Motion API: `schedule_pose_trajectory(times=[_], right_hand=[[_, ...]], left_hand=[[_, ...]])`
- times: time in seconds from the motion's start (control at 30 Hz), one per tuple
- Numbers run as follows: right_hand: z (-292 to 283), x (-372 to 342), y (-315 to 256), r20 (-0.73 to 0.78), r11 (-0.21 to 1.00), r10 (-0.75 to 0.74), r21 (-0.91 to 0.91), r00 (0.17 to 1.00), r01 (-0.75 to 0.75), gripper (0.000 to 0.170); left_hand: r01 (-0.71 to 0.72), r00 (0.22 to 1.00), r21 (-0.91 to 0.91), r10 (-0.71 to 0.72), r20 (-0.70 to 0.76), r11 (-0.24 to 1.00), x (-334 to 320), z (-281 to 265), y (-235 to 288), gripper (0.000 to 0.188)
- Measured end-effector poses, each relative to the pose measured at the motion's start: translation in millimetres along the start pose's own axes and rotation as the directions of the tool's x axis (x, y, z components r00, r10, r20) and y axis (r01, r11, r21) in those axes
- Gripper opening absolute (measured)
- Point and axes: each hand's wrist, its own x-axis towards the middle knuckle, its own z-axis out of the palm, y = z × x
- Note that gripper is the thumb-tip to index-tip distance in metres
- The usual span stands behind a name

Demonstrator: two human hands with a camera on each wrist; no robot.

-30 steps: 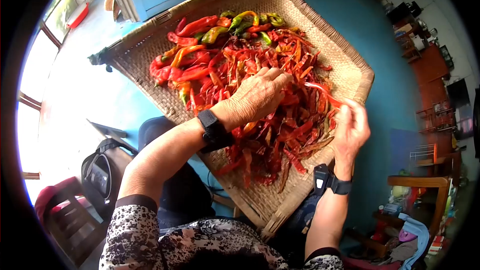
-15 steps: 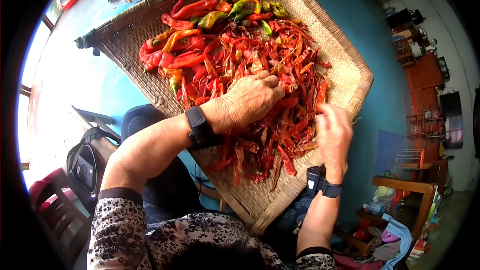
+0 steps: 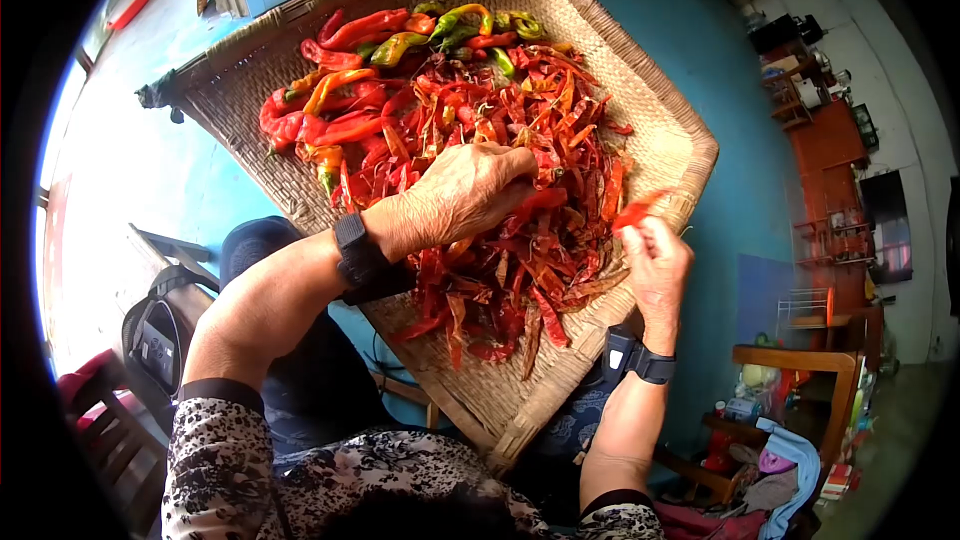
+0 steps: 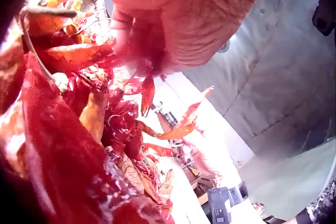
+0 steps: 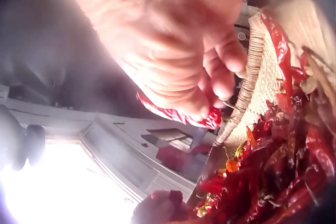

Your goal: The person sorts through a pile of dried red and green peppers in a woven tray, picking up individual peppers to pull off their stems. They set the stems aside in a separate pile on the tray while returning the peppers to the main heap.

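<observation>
1. The woven tray [image 3: 655,130] lies tilted across the view, its near corner at the person's body.
2. A heap of dried red peppers [image 3: 490,285] fills the tray's middle and spreads toward its near corner.
3. Plump red peppers [image 3: 345,127] lie toward the tray's left side; green peppers [image 3: 398,48] lie toward its far edge.
4. The left hand [image 3: 465,195] is over the tray's middle, at the heap, fingers bent downward; I cannot tell whether they grip a pepper.
5. The right hand [image 3: 657,265], at the tray's right edge, pinches a red pepper [image 3: 638,210] (thin and wrinkled) between thumb and fingers, raised above the weave.
6. Left of the tray is a dark bag [image 3: 155,340]; right of it, a wooden chair [image 3: 800,358] with a light blue cloth [image 3: 795,465].
</observation>
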Motion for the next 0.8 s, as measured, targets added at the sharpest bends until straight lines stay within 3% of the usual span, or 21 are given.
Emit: schedule_pose_trajectory(times=[0.03, 0.07, 0.13, 0.2, 0.23, 0.27, 0.3, 0.33, 0.37, 0.43, 0.47, 0.53, 0.6, 0.67, 0.73, 0.8], right_hand=[[-6, 2, 6, -0.102, 1.000, -0.030, -0.004, 0.994, 0.030, 0.005], [-7, 2, 6, -0.279, 0.992, -0.026, 0.109, 0.960, 0.058, 0.010], [-26, 6, 34, -0.522, 0.995, -0.078, -0.093, 0.849, 0.034, 0.011], [-43, 7, 41, -0.653, 0.994, -0.090, -0.101, 0.752, 0.032, 0.012], [-55, 2, 48, -0.646, 0.950, -0.041, -0.261, 0.762, -0.170, 0.012], [-62, -1, 53, -0.630, 0.913, 0.054, -0.282, 0.774, -0.293, 0.011], [-64, -1, 59, -0.561, 0.768, 0.134, -0.462, 0.817, -0.444, 0.010], [-64, -3, 63, -0.504, 0.564, 0.232, -0.627, 0.832, -0.537, 0.013], [-62, -6, 67, -0.504, 0.561, 0.232, -0.629, 0.832, -0.538, 0.013], [-50, -7, 62, -0.526, 0.569, -0.049, -0.713, 0.849, -0.409, 0.027], [-45, -5, 57, -0.522, 0.569, -0.054, -0.717, 0.852, -0.403, 0.027], [-30, 2, 35, -0.270, 0.744, -0.267, -0.668, 0.925, 0.020, 0.034], [-11, 4, 24, -0.073, 0.687, -0.176, -0.723, 0.982, 0.070, 0.033], [-3, 7, 14, -0.039, 0.634, -0.120, -0.772, 0.992, 0.046, 0.027], [-1, 11, 21, 0.076, 0.571, 0.070, -0.820, 0.995, 0.022, 0.019], [1, 12, 31, 0.086, 0.518, -0.001, -0.852, 0.996, 0.074, 0.013]], left_hand=[[0.018, 1.000, 0.010, -0.018, 0.026, 1.000, 1, 1, 0, 0.016], [0.037, 0.998, 0.019, -0.038, 0.052, 0.999, 0, 2, 0, 0.016], [0.009, 0.999, 0.027, -0.010, 0.042, 1.000, 1, 4, -1, 0.015], [-0.053, 0.998, 0.049, 0.052, 0.023, 0.997, 0, 4, 0, 0.015], [-0.053, 0.998, 0.049, 0.051, 0.023, 0.997, 0, 4, 0, 0.015], [-0.060, 0.998, 0.073, 0.058, 0.030, 0.996, 0, 4, 0, 0.015], [-0.068, 0.997, 0.096, 0.064, 0.038, 0.993, 0, 3, 0, 0.016], [-0.068, 0.997, 0.092, 0.065, 0.041, 0.993, -1, 3, -1, 0.016], [-0.086, 0.996, 0.102, 0.083, 0.031, 0.991, -1, 4, -2, 0.016], [-0.087, 0.996, 0.118, 0.084, 0.035, 0.989, -1, 3, 0, 0.017], [-0.083, 0.996, 0.116, 0.080, 0.029, 0.990, 0, 5, -2, 0.017], [-0.102, 0.994, 0.152, 0.094, 0.063, 0.983, 1, 10, -6, 0.015], [-0.088, 0.992, 0.132, 0.076, 0.097, 0.987, 1, 14, -5, 0.015], [-0.078, 0.990, 0.116, 0.063, 0.128, 0.990, 1, 16, -5, 0.015], [-0.116, 0.990, 0.121, 0.104, 0.099, 0.986, -1, 17, -6, 0.014], [-0.105, 0.990, 0.140, 0.090, 0.109, 0.985, 0, 11, -6, 0.014]])
